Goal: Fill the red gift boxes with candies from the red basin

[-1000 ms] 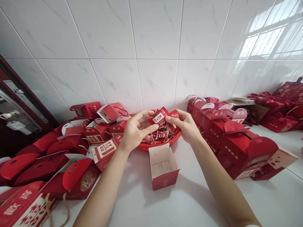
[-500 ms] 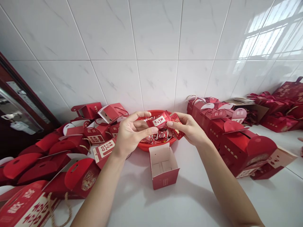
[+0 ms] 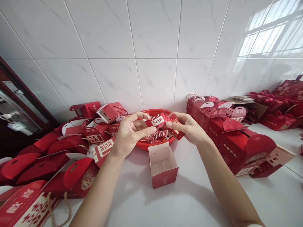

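Over the red plastic basin [image 3: 145, 146], my left hand [image 3: 127, 134] pinches one end of a red wrapped candy with a white label [image 3: 158, 120]. The thumb of my right hand [image 3: 190, 127] touches the candy's other end. A second red packet [image 3: 178, 135] with gold print is held under my right fingers. More wrapped candies [image 3: 161, 135] lie in the basin, partly hidden by my hands. In front of it, an open red box [image 3: 165, 180] stands upright, its pale inside showing no candy.
Many red gift boxes [image 3: 81, 176] crowd the left side, some with rope handles. Another row of boxes [image 3: 233, 148] stands at the right, with ribboned boxes [image 3: 279, 121] farther off. A tiled wall [image 3: 156, 78] closes the back. A dark door with keys [image 3: 20, 126] is at far left.
The labelled candy has tilted and shifted slightly left between my fingers. Both hands stay nearly in place above the basin, and the view has shifted a little.
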Demonstrator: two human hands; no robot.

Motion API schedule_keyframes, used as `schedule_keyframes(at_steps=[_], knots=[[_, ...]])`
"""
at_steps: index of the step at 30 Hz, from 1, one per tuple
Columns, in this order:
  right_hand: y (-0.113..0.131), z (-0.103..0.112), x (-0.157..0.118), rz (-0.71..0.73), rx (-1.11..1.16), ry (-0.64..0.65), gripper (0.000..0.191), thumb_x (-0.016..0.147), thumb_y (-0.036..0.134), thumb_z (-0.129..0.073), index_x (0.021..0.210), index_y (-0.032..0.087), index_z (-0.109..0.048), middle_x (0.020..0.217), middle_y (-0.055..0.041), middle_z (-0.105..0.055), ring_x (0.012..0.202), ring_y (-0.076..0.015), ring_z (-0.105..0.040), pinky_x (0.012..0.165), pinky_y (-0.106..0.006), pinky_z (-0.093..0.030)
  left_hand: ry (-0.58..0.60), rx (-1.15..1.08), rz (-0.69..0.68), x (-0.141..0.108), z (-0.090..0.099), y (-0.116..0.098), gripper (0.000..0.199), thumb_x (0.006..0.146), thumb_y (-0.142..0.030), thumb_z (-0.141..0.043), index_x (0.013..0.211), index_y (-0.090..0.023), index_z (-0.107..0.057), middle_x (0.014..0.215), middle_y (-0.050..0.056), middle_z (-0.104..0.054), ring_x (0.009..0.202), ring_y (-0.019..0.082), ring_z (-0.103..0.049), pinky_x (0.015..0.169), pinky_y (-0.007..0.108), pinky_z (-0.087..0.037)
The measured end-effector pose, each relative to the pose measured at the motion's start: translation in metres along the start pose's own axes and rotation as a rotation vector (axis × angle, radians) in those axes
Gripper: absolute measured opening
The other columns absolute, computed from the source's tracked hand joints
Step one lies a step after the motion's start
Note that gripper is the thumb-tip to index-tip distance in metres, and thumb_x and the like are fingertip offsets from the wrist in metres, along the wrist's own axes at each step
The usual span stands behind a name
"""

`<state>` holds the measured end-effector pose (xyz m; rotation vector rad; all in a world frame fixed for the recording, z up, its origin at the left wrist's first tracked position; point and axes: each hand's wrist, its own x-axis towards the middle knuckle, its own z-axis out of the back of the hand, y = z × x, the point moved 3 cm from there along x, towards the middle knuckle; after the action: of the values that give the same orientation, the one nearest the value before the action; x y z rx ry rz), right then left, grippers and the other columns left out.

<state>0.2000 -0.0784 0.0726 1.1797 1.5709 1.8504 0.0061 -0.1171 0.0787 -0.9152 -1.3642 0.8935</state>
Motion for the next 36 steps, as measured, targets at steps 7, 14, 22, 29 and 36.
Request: schedule_keyframes(at_steps=[7,14,22,29,36], knots=[[-0.001,0.001,0.002,0.090,-0.123,-0.093,0.028,0.081,0.043,-0.075,0.088,0.018,-0.065,0.075,-0.0003,-0.062,0.064,-0.0125,-0.056,0.059,-0.025,-0.045,-0.060,0.036,0.039,0.003,-0.001,0.006,0.048,0.060,-0.037,-0.091,0.098,-0.019,-0.067,0.081,0.001,-0.075,0.076,0.019,-0.072,0.071,0.030,-0.059],[0.006,-0.013,-0.004,0.594,-0.816,-0.289,0.008,0.091,0.023,-0.059,0.086,0.021,-0.064,0.102,-0.0073,-0.068,0.088,-0.0172,-0.063,0.073,-0.029,-0.050,-0.074,-0.041,0.209,0.009,-0.005,0.013,0.057,0.062,-0.062,-0.084,0.093,-0.018,-0.064,0.079,0.001,-0.070,0.069,0.018,-0.070,0.067,0.030,-0.057],[0.007,-0.010,-0.004,0.542,-0.659,-0.086,0.009,0.085,0.021,-0.068,0.091,0.021,-0.062,0.101,-0.0049,-0.067,0.095,-0.0184,-0.064,0.082,-0.031,-0.052,-0.037,-0.123,0.202,0.007,-0.006,0.011,0.063,0.056,-0.031,-0.093,0.109,-0.019,-0.061,0.083,0.000,-0.072,0.079,0.016,-0.070,0.068,0.023,-0.054],[0.009,0.005,-0.002,0.130,-0.257,-0.075,0.023,0.079,0.031,-0.073,0.086,0.019,-0.055,0.078,0.0012,-0.062,0.063,-0.0111,-0.056,0.060,-0.026,-0.046,0.012,-0.032,0.118,0.007,-0.005,0.010,0.063,0.062,-0.031,-0.089,0.116,-0.020,-0.060,0.094,0.003,-0.073,0.084,0.020,-0.071,0.075,0.031,-0.058],[0.011,0.005,-0.011,-0.110,-0.450,0.048,0.016,0.079,0.026,-0.068,0.082,0.019,-0.054,0.077,0.0015,-0.061,0.062,-0.0116,-0.058,0.054,-0.024,-0.043,0.170,0.257,0.169,0.004,0.004,0.004,0.052,0.071,-0.032,-0.078,0.119,-0.020,-0.063,0.089,0.003,-0.072,0.081,0.021,-0.070,0.073,0.033,-0.058]])
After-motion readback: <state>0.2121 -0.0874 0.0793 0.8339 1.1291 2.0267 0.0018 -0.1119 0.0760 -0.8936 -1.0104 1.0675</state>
